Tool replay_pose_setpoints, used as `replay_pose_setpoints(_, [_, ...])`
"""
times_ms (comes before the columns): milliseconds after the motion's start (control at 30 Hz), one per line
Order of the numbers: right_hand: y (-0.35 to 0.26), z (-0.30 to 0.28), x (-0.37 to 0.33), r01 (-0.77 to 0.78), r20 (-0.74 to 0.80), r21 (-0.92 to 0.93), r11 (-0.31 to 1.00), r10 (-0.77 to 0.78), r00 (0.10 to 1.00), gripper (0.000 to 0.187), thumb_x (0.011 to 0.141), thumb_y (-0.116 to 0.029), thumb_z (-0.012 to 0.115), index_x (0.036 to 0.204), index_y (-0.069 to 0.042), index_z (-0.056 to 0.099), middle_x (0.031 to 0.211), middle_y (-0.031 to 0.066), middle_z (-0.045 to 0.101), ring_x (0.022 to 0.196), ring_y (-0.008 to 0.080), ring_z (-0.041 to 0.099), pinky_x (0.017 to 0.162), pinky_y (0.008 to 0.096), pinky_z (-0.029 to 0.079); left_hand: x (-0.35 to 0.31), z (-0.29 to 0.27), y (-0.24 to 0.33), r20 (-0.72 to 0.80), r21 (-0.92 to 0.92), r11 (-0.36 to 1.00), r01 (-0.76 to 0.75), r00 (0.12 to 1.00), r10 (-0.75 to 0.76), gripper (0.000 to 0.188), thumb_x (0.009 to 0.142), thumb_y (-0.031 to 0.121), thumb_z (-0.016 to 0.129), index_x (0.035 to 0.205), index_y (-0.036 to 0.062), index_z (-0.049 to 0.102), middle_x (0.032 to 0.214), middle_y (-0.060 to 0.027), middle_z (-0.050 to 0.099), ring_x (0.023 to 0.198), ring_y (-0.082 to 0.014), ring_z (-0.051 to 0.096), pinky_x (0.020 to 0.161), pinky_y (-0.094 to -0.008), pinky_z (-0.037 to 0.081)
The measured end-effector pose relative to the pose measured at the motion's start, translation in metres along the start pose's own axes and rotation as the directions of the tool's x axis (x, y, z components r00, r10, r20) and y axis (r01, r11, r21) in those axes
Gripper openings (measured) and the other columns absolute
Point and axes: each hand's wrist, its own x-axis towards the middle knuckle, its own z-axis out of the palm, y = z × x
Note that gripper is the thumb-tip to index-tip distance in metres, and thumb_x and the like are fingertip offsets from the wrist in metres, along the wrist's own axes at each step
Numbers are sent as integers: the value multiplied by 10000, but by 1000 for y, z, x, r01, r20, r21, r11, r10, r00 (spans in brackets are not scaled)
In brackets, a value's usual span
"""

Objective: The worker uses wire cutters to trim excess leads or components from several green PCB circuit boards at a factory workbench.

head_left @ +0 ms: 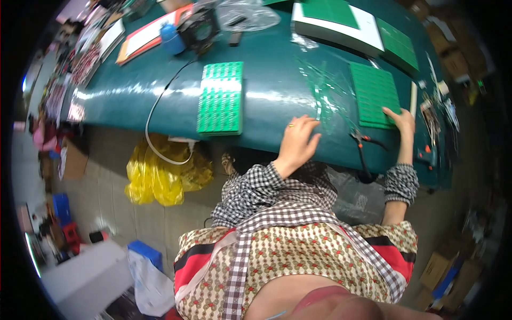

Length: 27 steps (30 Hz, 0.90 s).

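Note:
My left hand (298, 140) is over the table's near edge, its fingers apart and empty. It is beside a loose tangle of clear-green plastic strips (333, 96). My right hand (405, 124) is at the near right corner of a stack of green circuit-board panels (372, 93). The thumb lies on top, and the other fingers bend along the stack's side, partly hidden. Between my hands, pliers (362, 152) with black and orange handles lie at the table edge. A second stack of green panels (221, 98) rests left of my left hand.
Farther back are a white block with green panels on it (338, 26), another green stack (397, 45) and a blue bottle (172, 40). A pale cable (152, 125) hangs over the edge above a yellow bag (168, 176). Small tools (431, 120) lie at the right.

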Motion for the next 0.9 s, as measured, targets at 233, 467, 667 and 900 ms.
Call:
replay_pose_setpoints(233, [14, -3, 11, 27, -154, 7, 1000, -26, 988, 827, 590, -563, 723, 1192, -27, 535, 1110, 214, 579, 1058, 346, 545, 860, 447, 451, -1, -98, 34, -269, -78, 997, 7, 963, -28, 235, 782, 34, 628, 1015, 19, 610, 1018, -125, 626, 976, -257, 588, 865, -336, 444])
replay_pose_setpoints(467, [-137, -8, -111, 472, -236, 718, 512, -459, 857, 437, 807, -228, 647, 1189, -48, 535, 1116, 103, 564, 1013, 194, 531, 864, 322, 434, -19, -211, -65, -553, -442, 810, 384, 595, -584, 428, 911, 223, 520, 1271, 6, 438, 1271, -132, 476, 1174, -221, 449, 985, -356, 332])
replay_pose_setpoints(667, [-270, 71, -196, -384, 485, 873, 301, -621, 616, 652, 911, -364, 488, 1417, -66, 203, 1378, 150, 349, 1226, 231, 394, 910, 405, 436, -12, -193, -99, -58, -644, 548, 534, 679, -731, 558, 931, 338, 461, 1354, -4, 337, 1370, -117, 387, 1265, -212, 352, 1047, -315, 243])
replay_pose_setpoints(900, [-332, 71, -228, -398, 457, 872, 285, -764, 456, 546, 947, -374, 382, 1407, -114, 242, 1379, 80, 354, 1265, 220, 335, 949, 447, 380, -6, -207, -82, 53, -678, 514, 525, 733, -679, 553, 921, 201, 519, 1365, -38, 290, 1317, -106, 420, 1173, -153, 419, 978, -262, 327])
